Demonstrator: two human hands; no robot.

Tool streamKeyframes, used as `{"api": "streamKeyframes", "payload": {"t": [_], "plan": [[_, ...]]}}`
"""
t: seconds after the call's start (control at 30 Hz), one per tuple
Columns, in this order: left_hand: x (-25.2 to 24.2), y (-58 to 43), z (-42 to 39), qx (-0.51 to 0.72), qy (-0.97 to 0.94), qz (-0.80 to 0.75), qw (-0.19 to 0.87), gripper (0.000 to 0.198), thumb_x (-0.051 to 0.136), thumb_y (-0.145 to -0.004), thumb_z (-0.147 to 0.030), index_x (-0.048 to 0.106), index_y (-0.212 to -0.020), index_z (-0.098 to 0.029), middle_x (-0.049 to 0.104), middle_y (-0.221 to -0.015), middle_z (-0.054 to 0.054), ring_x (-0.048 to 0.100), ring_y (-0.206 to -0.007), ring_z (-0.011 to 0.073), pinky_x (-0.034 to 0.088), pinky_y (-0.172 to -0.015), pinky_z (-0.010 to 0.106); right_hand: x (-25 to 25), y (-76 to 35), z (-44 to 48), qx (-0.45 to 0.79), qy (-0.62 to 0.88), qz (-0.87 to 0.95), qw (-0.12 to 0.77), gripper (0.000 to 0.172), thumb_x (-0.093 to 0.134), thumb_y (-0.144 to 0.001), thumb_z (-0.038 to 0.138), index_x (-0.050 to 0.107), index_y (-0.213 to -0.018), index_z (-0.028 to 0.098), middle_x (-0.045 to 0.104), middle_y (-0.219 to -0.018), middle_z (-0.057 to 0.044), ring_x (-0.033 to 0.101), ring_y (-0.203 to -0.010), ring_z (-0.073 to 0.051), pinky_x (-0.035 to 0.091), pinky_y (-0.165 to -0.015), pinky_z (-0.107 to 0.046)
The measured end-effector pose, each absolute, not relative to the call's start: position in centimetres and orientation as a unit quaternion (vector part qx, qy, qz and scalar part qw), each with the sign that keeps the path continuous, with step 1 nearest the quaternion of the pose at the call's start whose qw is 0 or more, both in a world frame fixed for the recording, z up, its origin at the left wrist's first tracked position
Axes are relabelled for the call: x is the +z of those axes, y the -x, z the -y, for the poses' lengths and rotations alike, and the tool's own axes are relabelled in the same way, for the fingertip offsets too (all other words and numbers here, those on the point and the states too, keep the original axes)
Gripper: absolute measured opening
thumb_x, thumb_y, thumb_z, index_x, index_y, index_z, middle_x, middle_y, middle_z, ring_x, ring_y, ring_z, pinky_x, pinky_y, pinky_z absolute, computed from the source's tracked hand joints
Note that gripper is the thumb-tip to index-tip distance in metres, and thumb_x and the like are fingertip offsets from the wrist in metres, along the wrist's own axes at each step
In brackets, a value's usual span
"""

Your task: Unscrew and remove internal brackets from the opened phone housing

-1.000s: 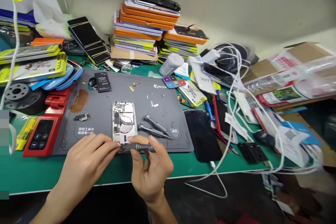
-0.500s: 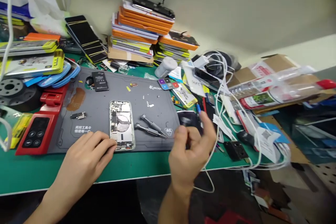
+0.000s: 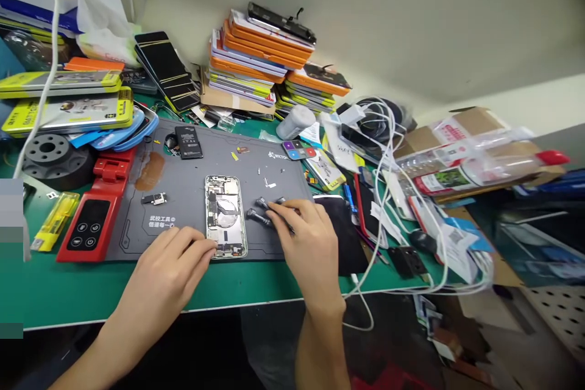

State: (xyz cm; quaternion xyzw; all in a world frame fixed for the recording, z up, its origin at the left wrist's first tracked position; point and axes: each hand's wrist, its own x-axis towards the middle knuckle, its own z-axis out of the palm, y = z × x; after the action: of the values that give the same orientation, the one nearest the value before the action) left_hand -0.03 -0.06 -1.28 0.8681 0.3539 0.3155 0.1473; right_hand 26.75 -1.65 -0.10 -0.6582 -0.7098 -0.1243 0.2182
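An opened phone (image 3: pixel 232 225) lies on the grey mat with its inner parts bare. My left hand (image 3: pixel 171 265) is closed at its lower left edge, fingertips pinching the corner. My right hand (image 3: pixel 308 244) is over the right part of the mat, thumb and fingers closed round a slim dark screwdriver (image 3: pixel 282 200), mostly hidden by the fingers. Beside those fingertips two more screwdrivers (image 3: pixel 258 216) lie on the mat, their tips covered by the hand. Left of the phone is a small metal-and-black part (image 3: pixel 154 198); a black battery (image 3: pixel 189 142) lies farther back.
The grey mat (image 3: pixel 183 177) bears several tiny parts and screws. A red device (image 3: pixel 86 225) stands at its left. Stacked orange and yellow boxes (image 3: pixel 267 42) rise at the back. White cables (image 3: pixel 379 195) and a black cloth (image 3: pixel 351 244) lie to the right.
My right hand has come down and left, from raised in front of the mat to the screwdrivers lying on it. My left hand stays at the phone. The view has shifted slightly.
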Motion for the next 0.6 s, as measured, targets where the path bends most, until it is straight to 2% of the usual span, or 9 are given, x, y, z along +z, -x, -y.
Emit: {"api": "streamKeyframes", "payload": {"t": [0.17, 0.27, 0.37, 0.47, 0.53, 0.6], "plan": [[-1.4, 0.0, -0.2, 0.316, -0.867, -0.356, 0.152, 0.013, 0.055, -0.113, -0.018, 0.065, -0.120, -0.019, 0.069, -0.109, 0.003, 0.064, -0.096, 0.0181, 0.048, -0.088, 0.037, 0.1, -27.0, 0.4, -0.125, 0.694, 0.680, 0.201, 0.051, 0.038, -0.122, 0.048, 0.078, -0.108, 0.020, 0.073, -0.104, -0.008, 0.066, -0.095, -0.026, 0.051, -0.078, -0.039], [-1.2, 0.0, -0.1, 0.316, -0.863, -0.363, 0.154, 0.013, 0.054, -0.113, -0.018, 0.066, -0.118, -0.020, 0.070, -0.108, 0.002, 0.065, -0.095, 0.0178, 0.049, -0.087, 0.036, 0.1, -26.8, 0.1, -0.124, 0.700, 0.662, 0.238, 0.041, 0.043, -0.121, 0.043, 0.073, -0.107, 0.019, 0.074, -0.103, -0.007, 0.069, -0.085, -0.022, 0.050, -0.068, -0.035], [-0.9, 0.0, 0.0, 0.310, -0.863, -0.368, 0.151, 0.011, 0.055, -0.112, -0.019, 0.065, -0.117, -0.020, 0.070, -0.107, 0.002, 0.066, -0.094, 0.0180, 0.050, -0.086, 0.036, 0.3, -25.7, 0.3, -0.137, 0.691, 0.598, 0.383, 0.020, 0.057, -0.117, 0.037, 0.067, -0.117, 0.019, 0.075, -0.099, -0.005, 0.068, -0.072, -0.017, 0.053, -0.063, -0.032], [-0.7, -0.1, 0.1, 0.324, -0.852, -0.379, 0.162, 0.011, 0.057, -0.112, -0.017, 0.064, -0.119, -0.021, 0.071, -0.108, 0.002, 0.067, -0.096, 0.0171, 0.050, -0.091, 0.034, 0.9, -23.2, 0.8, -0.101, 0.613, 0.521, 0.586, 0.013, 0.058, -0.116, 0.028, 0.056, -0.128, 0.022, 0.074, -0.106, -0.006, 0.071, -0.073, -0.017, 0.059, -0.060, -0.031], [-0.7, -0.1, 0.1, 0.346, -0.829, -0.403, 0.172, 0.011, 0.059, -0.111, -0.016, 0.064, -0.120, -0.021, 0.072, -0.108, 0.001, 0.067, -0.097, 0.0152, 0.050, -0.092, 0.031, 1.2, -21.2, 1.0, -0.024, 0.569, 0.502, 0.651, 0.017, 0.050, -0.117, 0.022, 0.052, -0.134, 0.025, 0.073, -0.105, -0.005, 0.073, -0.073, -0.018, 0.063, -0.056, -0.030], [-0.6, -0.2, 0.1, 0.359, -0.810, -0.431, 0.169, 0.011, 0.061, -0.110, -0.016, 0.064, -0.120, -0.021, 0.072, -0.107, 0.000, 0.066, -0.095, 0.0138, 0.050, -0.091, 0.029, 1.0, -19.4, 1.2, 0.066, 0.550, 0.509, 0.659, 0.035, 0.045, -0.118, 0.018, 0.044, -0.151, 0.028, 0.073, -0.104, -0.004, 0.072, -0.069, -0.017, 0.066, -0.056, -0.030]]}}
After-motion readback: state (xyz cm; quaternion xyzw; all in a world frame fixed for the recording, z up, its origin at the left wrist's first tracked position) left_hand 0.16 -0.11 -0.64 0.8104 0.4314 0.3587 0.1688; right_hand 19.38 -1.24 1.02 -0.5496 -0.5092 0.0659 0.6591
